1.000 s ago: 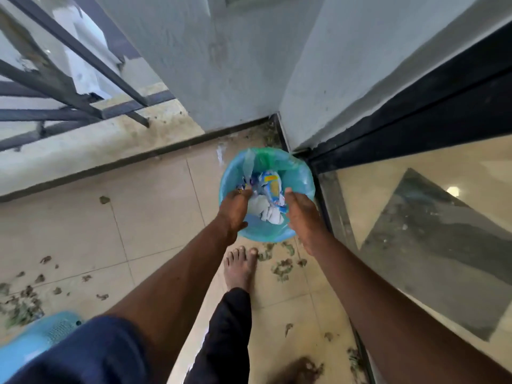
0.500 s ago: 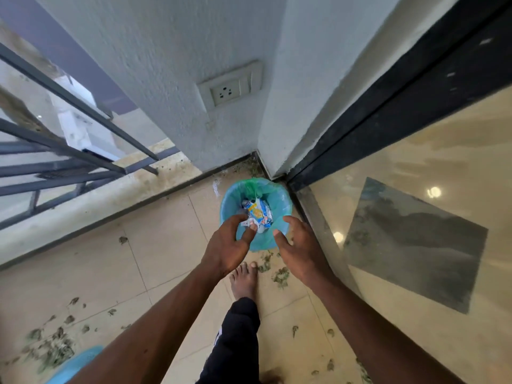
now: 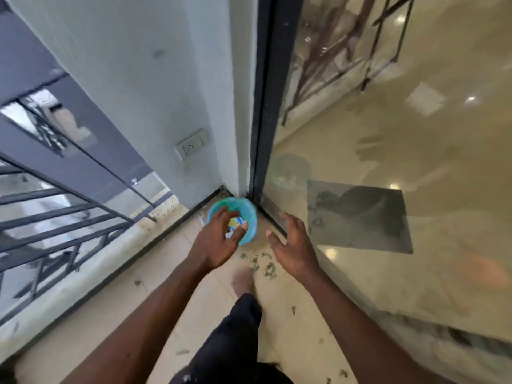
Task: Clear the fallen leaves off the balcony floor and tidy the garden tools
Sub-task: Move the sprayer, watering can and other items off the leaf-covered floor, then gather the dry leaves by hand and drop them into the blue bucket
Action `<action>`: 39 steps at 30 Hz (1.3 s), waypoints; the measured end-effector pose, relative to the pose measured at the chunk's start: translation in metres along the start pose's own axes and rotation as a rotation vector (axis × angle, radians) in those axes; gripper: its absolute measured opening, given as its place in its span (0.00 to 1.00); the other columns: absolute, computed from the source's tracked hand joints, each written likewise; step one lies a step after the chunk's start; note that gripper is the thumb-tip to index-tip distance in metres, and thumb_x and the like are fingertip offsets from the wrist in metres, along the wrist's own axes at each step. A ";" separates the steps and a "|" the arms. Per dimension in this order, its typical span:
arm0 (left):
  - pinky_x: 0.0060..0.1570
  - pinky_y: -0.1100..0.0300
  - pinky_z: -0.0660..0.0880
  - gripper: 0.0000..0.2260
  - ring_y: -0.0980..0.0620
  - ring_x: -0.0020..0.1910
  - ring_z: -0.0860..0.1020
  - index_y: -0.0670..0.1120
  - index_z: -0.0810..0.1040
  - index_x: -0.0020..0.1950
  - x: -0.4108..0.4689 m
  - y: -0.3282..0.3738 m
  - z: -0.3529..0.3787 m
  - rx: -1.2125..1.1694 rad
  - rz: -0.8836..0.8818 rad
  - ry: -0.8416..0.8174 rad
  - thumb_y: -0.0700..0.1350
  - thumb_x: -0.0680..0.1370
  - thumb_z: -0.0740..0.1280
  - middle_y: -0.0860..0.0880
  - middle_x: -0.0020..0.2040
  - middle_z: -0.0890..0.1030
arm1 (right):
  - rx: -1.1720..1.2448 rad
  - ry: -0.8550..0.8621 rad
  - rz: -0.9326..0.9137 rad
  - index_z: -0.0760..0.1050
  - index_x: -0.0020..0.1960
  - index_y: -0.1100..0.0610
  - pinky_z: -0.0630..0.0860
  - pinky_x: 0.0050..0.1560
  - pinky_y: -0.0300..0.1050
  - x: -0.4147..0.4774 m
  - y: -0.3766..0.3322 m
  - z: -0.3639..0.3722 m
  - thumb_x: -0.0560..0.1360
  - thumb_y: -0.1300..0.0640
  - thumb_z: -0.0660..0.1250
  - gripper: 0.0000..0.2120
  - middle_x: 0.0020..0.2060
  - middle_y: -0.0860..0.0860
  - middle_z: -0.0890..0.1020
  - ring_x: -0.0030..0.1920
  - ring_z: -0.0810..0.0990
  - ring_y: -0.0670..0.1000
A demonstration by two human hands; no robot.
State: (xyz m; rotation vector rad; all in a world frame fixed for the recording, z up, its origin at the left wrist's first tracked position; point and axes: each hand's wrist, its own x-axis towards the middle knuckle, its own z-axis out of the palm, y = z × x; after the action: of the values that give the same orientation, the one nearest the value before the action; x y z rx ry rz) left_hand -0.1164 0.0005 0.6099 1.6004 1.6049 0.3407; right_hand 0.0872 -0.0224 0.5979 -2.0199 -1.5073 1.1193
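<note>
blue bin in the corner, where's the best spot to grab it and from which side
Take the blue bin by its rim at the near edge, coming from above. It stands upright, mouth up, tucked into the corner, so the wall and door frame block its far side.

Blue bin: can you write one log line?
left hand: open over blue bin | right hand: open, empty | leaves: on floor

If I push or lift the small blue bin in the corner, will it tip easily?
Probably light: the blue bin looks like thin plastic and shows only crumpled wrappers inside. It may tip if pushed near the rim, though the wall corner behind should stop it sliding. The green liner looks loose and may slip when gripped.
</note>
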 end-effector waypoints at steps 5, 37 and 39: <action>0.71 0.52 0.69 0.32 0.49 0.74 0.71 0.52 0.74 0.74 -0.062 0.055 -0.035 0.148 0.194 -0.032 0.70 0.77 0.56 0.49 0.79 0.69 | 0.070 0.151 -0.007 0.65 0.78 0.49 0.65 0.69 0.42 -0.091 0.002 -0.062 0.82 0.47 0.66 0.26 0.74 0.50 0.67 0.73 0.69 0.50; 0.74 0.55 0.65 0.25 0.53 0.80 0.61 0.53 0.69 0.77 -0.345 0.346 0.352 0.511 1.476 -1.262 0.55 0.82 0.68 0.53 0.82 0.59 | 0.638 1.584 1.073 0.72 0.72 0.48 0.74 0.62 0.47 -0.587 0.202 -0.045 0.83 0.56 0.66 0.18 0.71 0.49 0.72 0.66 0.73 0.48; 0.73 0.54 0.65 0.24 0.52 0.79 0.62 0.53 0.69 0.77 -0.371 0.359 0.381 0.553 1.521 -1.297 0.53 0.82 0.69 0.53 0.82 0.59 | 0.670 1.644 1.112 0.72 0.72 0.49 0.75 0.62 0.48 -0.605 0.225 -0.049 0.83 0.56 0.66 0.18 0.70 0.50 0.73 0.68 0.74 0.50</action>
State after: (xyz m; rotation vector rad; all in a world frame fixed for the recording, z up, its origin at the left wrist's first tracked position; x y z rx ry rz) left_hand 0.3454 -0.4212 0.7537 2.3480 -0.7033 -0.4201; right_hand 0.2001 -0.6524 0.6926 -2.0140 0.7396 -0.1295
